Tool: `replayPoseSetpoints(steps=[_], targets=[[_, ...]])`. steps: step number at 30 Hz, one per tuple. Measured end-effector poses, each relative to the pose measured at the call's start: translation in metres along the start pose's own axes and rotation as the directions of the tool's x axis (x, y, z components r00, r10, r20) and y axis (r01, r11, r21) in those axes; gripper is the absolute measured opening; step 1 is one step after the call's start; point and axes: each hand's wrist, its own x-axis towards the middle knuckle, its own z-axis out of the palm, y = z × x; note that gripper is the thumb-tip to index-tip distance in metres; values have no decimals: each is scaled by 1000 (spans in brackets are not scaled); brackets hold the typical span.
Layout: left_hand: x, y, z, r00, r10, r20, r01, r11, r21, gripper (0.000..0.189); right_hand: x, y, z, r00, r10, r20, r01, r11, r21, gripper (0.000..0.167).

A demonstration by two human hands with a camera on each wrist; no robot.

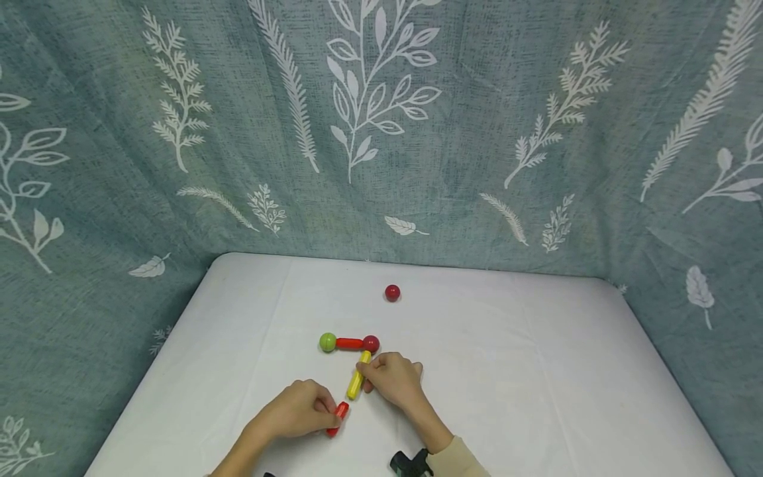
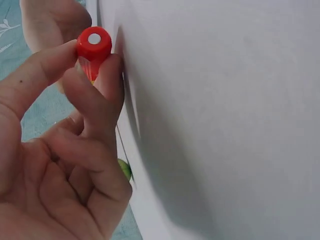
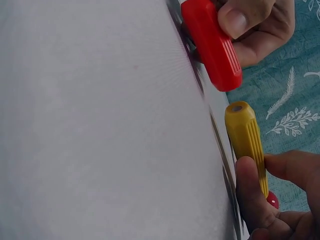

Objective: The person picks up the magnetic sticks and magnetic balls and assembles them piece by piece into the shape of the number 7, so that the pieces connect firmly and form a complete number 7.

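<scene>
Between thumb and fingers, my left hand [image 1: 302,409] pinches a short red magnetic rod [image 1: 338,419]; a round silvery disc shows in the rod's end [image 2: 94,38] in the left wrist view. My right hand [image 1: 393,379] pinches a yellow magnetic rod [image 1: 356,381], whose far end meets a dark red ball [image 1: 371,343]. From that ball another red rod [image 1: 349,343] runs left to a green ball [image 1: 328,342]. A small gap separates the held red rod from the near end of the yellow rod [image 3: 241,125].
A loose dark red ball [image 1: 392,293] lies farther back on the white table [image 1: 507,371]. A black object [image 1: 411,464] is at the right wrist by the sleeve. Behind the table hangs a green leaf-patterned cloth [image 1: 453,165].
</scene>
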Motion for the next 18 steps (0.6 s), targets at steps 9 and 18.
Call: replayPoseSetpoints(steps=[9,18], targets=[[8,1,4,1000,-20,0,20,999,-40,13,0,1,0,1000,-7,12,6,1000,15,30],[10,3,5,1000,-15,7,16,998,-67,14,1,1,0,1000,-6,10,6,1000,13,30]])
